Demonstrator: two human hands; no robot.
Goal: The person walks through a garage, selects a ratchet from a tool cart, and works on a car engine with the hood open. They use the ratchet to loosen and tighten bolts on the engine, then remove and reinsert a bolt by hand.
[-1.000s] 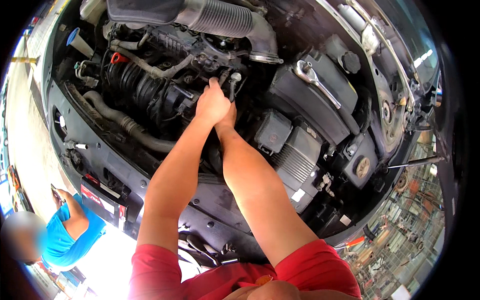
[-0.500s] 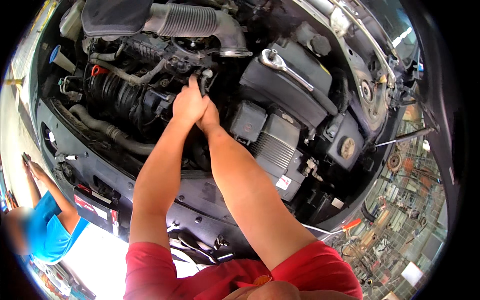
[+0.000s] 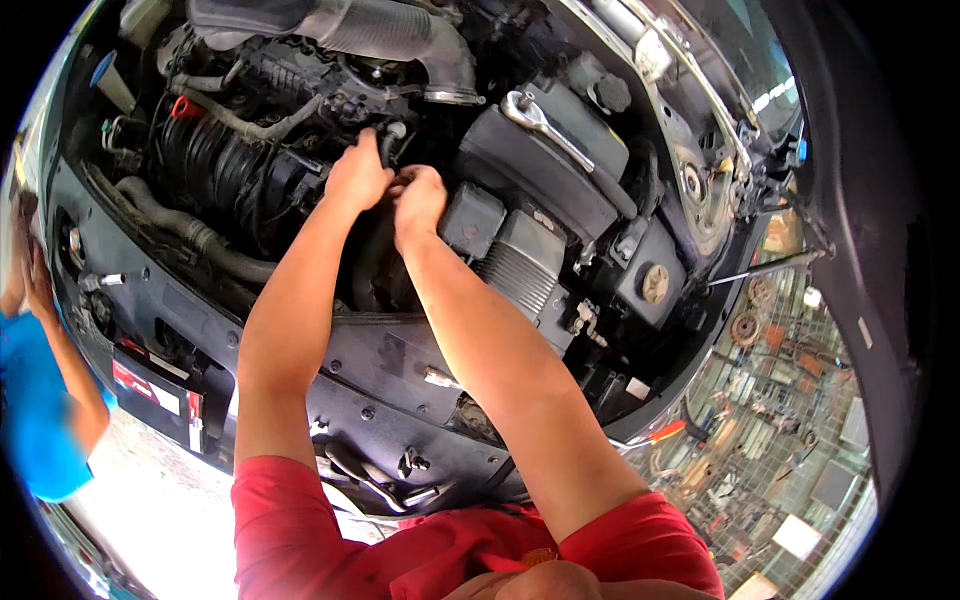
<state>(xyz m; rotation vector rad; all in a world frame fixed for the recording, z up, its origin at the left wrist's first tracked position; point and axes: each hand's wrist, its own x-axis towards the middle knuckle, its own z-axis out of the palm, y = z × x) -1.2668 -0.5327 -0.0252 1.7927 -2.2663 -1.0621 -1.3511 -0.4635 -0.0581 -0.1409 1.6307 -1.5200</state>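
Both my hands reach deep into a car's engine bay. My left hand (image 3: 358, 178) is closed around a short black hose (image 3: 386, 148) with a grey end, beside the engine (image 3: 300, 75). Just to its right, my right hand (image 3: 420, 198) has its fingers curled in together close to the hose's lower part. What those fingertips pinch, if anything, is hidden. A ribbed grey intake duct (image 3: 390, 38) opens beyond my hands. To the right of them stand a square black box (image 3: 472, 218) and a finned black unit (image 3: 522, 258).
A ratchet (image 3: 548, 130) lies on a black cover at the right. Sockets (image 3: 438, 377) and other tools (image 3: 370, 485) rest along the front panel. A red-handled tool (image 3: 667, 431) lies at the right edge. A prop rod (image 3: 765, 267) stands there; a person in blue (image 3: 45, 410) is at left.
My right hand has come away from my left and sits slightly to its right. The left stays at the hose. The view has shifted, and the person in blue appears closer to the car.
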